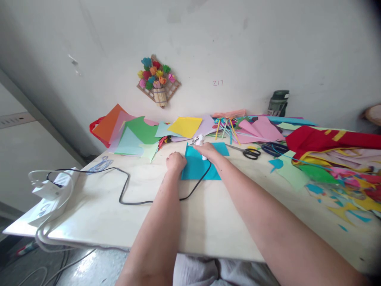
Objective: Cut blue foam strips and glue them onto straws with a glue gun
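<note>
A flat blue piece of cloth or paper [196, 170] lies on the table in front of me. My left hand [176, 162] is closed at its left edge, the fingers curled and seemingly gripping that edge. On the upper part of the blue piece sits a small white machine [201, 140] with metal parts, which looks like a handheld sewing machine. My right hand [207, 150] is closed around it and hides part of its body. A black cord [127, 180] runs from it under my left forearm towards the left.
A power strip [49, 204] with plugs stands at the left. Coloured paper sheets [139, 131] line the wall. Black-handled scissors [251, 153] lie right of the blue piece. Red cloth [333, 143] and paper scraps [342, 202] fill the right side. A bottle [278, 104] stands behind.
</note>
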`<state>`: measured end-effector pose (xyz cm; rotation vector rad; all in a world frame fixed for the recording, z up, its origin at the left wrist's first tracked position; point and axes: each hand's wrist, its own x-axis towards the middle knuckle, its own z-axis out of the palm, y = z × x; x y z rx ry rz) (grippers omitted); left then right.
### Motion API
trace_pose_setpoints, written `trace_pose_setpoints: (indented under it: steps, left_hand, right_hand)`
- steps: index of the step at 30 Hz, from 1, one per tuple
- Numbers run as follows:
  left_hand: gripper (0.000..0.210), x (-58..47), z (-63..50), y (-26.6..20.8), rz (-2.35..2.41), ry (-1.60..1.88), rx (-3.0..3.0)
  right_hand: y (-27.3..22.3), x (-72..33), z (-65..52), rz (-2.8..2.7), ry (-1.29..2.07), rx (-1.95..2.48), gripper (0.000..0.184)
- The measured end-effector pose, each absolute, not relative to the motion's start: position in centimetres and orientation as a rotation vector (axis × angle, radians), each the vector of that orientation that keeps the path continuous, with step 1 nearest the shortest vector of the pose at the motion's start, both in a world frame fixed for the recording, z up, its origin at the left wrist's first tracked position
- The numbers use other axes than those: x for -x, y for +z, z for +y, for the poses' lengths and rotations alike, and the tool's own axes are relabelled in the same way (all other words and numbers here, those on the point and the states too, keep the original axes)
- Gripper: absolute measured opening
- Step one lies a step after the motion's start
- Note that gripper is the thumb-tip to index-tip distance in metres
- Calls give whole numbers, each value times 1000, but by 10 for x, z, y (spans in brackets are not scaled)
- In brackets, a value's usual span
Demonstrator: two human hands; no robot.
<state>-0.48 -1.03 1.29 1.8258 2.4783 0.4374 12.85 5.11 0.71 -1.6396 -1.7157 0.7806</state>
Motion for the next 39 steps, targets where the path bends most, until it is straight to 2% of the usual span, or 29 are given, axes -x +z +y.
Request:
trace_pose_setpoints:
  steps: [14,28,39]
  left_hand:
    - [26,6,-9,10,2482,475,-1828]
    - [27,4,-9,11,2478,452,-1816]
    - [27,3,-12,13,2484,443,-1814]
  right_hand:
    - [7,-120,59,-1790,679,1706,52]
    - [-1,-128,61,-1731,905,1548,34]
    - [7,-122,57,-1754,769,1652,40]
